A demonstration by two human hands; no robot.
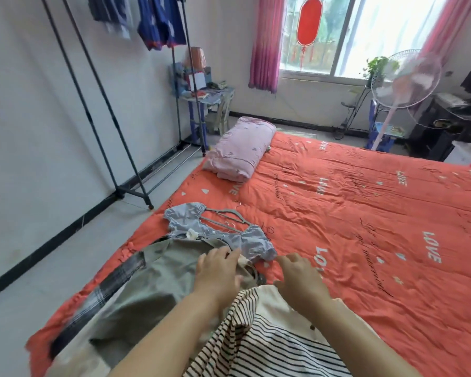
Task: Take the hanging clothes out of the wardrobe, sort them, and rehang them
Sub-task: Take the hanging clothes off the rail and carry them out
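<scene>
Clothes [120,303] lie heaped at 7 o'clock on the quilt [365,213]. The left hand [218,273] rests flat, fingers straight, on the olive garment [152,284]. The right hand [299,278] curls over the striped shirt [269,344]; I cannot tell if it grips. The grey top [245,240] keeps its hanger [223,216], whose hook could snag layers if pulled. The heap overhangs the bed edge and might slide off. At 11 o'clock, the rack [93,104] holds blue garments [161,23].

"LOVE" in white capitals, repeated across the orange-red bedspread [351,213], beside dark illegible cursive script.
</scene>
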